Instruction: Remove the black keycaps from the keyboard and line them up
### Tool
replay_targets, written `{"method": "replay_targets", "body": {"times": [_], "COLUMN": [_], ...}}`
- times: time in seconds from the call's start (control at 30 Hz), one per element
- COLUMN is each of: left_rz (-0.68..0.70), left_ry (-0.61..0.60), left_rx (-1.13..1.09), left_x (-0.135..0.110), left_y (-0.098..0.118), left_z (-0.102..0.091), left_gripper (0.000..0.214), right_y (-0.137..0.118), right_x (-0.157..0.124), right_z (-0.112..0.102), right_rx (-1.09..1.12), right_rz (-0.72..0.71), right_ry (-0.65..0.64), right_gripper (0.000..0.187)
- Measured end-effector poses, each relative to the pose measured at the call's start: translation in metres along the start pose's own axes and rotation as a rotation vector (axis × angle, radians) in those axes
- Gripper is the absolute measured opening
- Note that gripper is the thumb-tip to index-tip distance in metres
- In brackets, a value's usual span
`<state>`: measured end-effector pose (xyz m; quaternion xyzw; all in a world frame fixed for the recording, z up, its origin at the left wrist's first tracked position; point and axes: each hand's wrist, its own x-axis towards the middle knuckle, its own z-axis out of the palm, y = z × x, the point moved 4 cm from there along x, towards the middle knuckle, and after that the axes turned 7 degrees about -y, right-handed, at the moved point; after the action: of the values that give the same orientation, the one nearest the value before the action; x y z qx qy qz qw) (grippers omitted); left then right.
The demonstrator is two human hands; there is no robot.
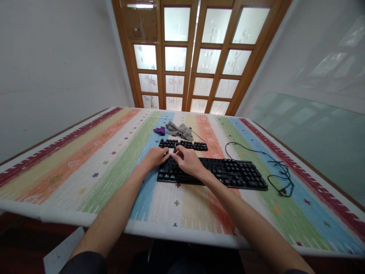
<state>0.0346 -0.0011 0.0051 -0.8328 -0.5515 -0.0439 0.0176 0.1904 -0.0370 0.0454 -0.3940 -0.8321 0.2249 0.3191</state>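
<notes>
Loose keycaps [199,146] lie in rows beyond the seemingly part-stripped keyboard [242,176], the right hand [186,160] pinching a small dark piece [175,148], the left hand's [155,156] grip unclear.

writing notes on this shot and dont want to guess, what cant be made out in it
All in the head view:
Part of the keyboard: hidden behind the left hand and right hand.
Small dark piece at the right hand's fingertips: too small to identify.
Markings on the black keys behind the keyboard: too small to read.
Left sleeve: cut off by the bottom edge.
</notes>
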Motion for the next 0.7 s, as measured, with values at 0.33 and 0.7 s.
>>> {"method": "replay_targets", "body": {"times": [0.33, 0.7], "left_rz": [0.036, 0.131], "left_ry": [-0.022, 0.109], "left_rx": [0.014, -0.438], "left_x": [0.002, 0.000], "left_y": [0.000, 0.004], "left_z": [0.004, -0.007], "left_gripper": [0.031, 0.022], "right_y": [0.013, 0.048], "right_x": [0.011, 0.005], "right_z": [0.003, -0.004], "right_rx": [0.024, 0.575], "right_rz": [0.086, 0.178], "right_ry": [0.023, 0.065], "right_gripper": [0.011, 0.020]}}
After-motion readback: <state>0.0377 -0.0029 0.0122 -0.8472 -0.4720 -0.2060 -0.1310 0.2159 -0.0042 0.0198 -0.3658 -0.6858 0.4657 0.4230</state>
